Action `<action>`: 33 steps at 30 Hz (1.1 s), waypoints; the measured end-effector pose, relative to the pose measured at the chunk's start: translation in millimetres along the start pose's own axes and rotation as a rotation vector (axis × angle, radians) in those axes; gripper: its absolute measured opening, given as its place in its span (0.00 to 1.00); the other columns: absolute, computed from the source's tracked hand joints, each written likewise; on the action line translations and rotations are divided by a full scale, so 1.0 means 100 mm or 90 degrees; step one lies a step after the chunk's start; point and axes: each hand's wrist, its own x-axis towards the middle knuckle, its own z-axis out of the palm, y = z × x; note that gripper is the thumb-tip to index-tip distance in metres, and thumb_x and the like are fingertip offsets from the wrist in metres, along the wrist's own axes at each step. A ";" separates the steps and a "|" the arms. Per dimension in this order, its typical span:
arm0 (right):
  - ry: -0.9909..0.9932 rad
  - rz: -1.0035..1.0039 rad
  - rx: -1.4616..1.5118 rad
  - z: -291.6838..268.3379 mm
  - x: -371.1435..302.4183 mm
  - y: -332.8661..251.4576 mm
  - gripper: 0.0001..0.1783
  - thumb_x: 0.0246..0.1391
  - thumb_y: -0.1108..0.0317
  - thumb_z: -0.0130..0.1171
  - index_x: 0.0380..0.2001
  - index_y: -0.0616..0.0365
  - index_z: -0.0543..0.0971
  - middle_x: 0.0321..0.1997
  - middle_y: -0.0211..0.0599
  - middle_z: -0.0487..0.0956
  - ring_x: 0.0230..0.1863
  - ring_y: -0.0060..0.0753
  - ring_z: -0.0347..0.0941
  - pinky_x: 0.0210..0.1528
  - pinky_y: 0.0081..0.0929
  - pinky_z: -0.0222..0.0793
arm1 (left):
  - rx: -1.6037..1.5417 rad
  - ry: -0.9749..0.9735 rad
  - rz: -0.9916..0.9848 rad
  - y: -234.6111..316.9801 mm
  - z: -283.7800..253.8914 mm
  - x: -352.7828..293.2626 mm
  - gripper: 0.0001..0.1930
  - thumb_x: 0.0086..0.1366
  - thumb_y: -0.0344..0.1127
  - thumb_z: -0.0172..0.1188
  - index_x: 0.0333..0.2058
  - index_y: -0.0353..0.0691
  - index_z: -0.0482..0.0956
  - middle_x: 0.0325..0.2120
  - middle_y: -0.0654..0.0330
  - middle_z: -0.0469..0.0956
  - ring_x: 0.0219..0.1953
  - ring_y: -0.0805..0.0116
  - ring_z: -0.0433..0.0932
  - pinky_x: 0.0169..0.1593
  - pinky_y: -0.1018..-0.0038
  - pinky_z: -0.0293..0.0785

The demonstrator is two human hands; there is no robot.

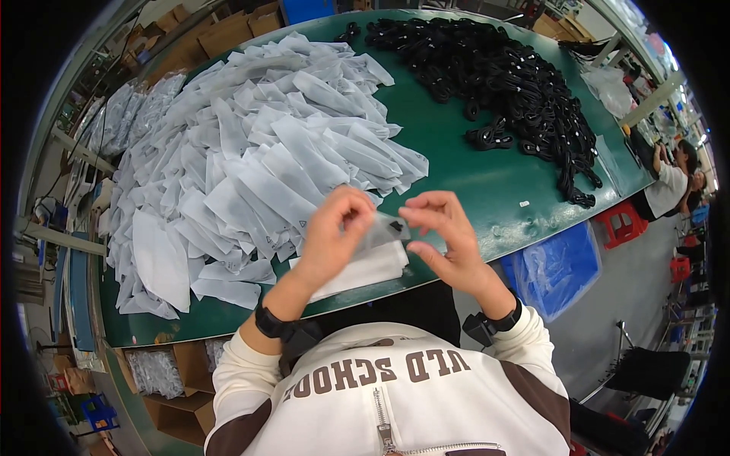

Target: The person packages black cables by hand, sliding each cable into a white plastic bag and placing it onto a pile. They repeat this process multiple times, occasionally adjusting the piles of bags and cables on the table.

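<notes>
Green table (426, 144), translucent bag (376, 235) slanting up rightward — left hand (334, 232) pinching it, right hand (450, 242) parted

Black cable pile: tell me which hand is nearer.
Right. The right hand is this side of the black cable pile, apart from it; the left hand is farther left, beside the pale pouches.

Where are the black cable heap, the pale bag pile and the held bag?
Black cable heap (525, 85), head view: coils mid-heap.
Pale bag pile (247, 156), head view: middle of the pile.
Held bag (376, 234), head view: its translucent side.
</notes>
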 end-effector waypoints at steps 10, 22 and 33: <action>-0.033 0.028 -0.378 -0.02 0.32 0.41 0.50 0.41 0.57 0.79 0.68 0.46 0.67 0.68 0.59 0.61 0.63 0.59 0.66 0.56 0.47 0.70 | 0.431 0.119 0.078 0.22 -0.88 0.32 0.33 0.60 0.40 0.70 0.62 0.45 0.69 0.59 0.52 0.66 0.59 0.56 0.66 0.58 0.58 0.67; -0.304 0.130 -0.507 0.39 0.85 1.01 0.63 0.39 0.39 0.75 0.75 0.37 0.52 0.76 0.69 0.44 0.71 0.82 0.48 0.64 0.69 0.59 | 0.857 -0.173 0.042 -0.26 -0.79 0.40 0.53 0.43 0.46 0.78 0.69 0.69 0.60 0.75 0.61 0.43 0.75 0.40 0.38 0.56 0.14 0.44; -0.218 0.091 -0.482 0.46 1.30 1.58 0.61 0.40 0.36 0.73 0.74 0.34 0.53 0.76 0.67 0.44 0.71 0.80 0.51 0.62 0.73 0.59 | 0.926 -0.174 -0.044 -0.47 -1.00 0.92 0.49 0.47 0.33 0.74 0.68 0.66 0.61 0.75 0.63 0.41 0.75 0.42 0.38 0.56 0.13 0.44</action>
